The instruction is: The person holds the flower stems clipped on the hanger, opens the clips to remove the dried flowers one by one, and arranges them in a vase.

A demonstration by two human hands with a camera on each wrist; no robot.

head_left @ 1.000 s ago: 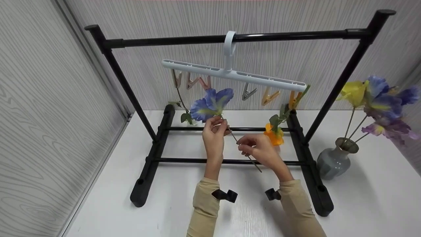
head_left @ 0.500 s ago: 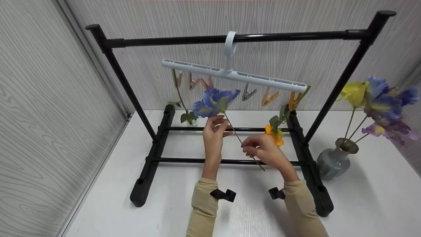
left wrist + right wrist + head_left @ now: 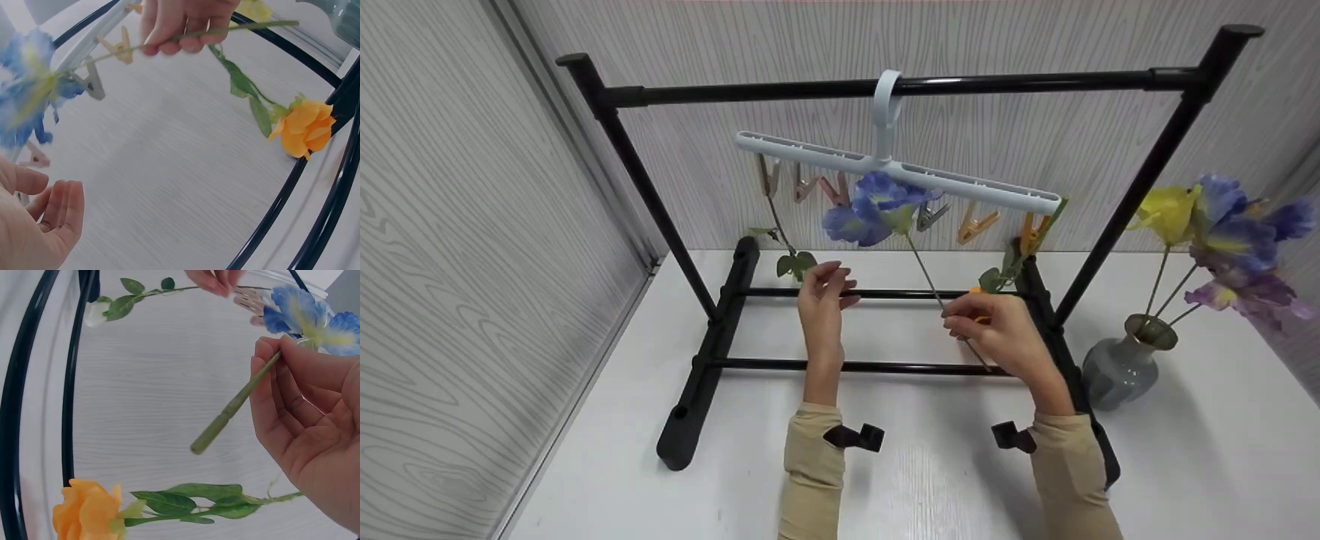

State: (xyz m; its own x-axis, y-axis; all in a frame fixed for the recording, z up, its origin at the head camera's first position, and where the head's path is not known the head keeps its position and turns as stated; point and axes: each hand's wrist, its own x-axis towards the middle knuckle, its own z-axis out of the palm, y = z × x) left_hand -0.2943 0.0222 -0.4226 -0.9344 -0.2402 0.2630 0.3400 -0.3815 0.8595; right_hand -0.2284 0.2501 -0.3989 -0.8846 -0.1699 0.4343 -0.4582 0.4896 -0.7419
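Note:
A blue artificial iris (image 3: 877,210) with a long thin green stem is held in my right hand (image 3: 1001,330); thumb and fingertips pinch the stem partway down, as the right wrist view shows. Its bloom leans up and left, just below the pale blue clip hanger (image 3: 975,189). My left hand (image 3: 823,307) is apart from the flower, fingers loosely bent and holding nothing. Pink clips (image 3: 834,189), a grey clip (image 3: 934,217) and yellow clips (image 3: 976,223) hang from the hanger. An orange flower (image 3: 306,130) hangs head down at its right end, partly behind my right hand in the head view.
The hanger hooks over a black rack (image 3: 735,91) standing on a white table (image 3: 607,450). A white flower (image 3: 97,314) with leaves hangs at the hanger's left end. To the right stands a grey vase (image 3: 1119,367) with yellow, blue and purple flowers.
My left hand has let go of the iris and moved left. My right hand has moved right with the stem, and the bloom has risen towards the hanger.

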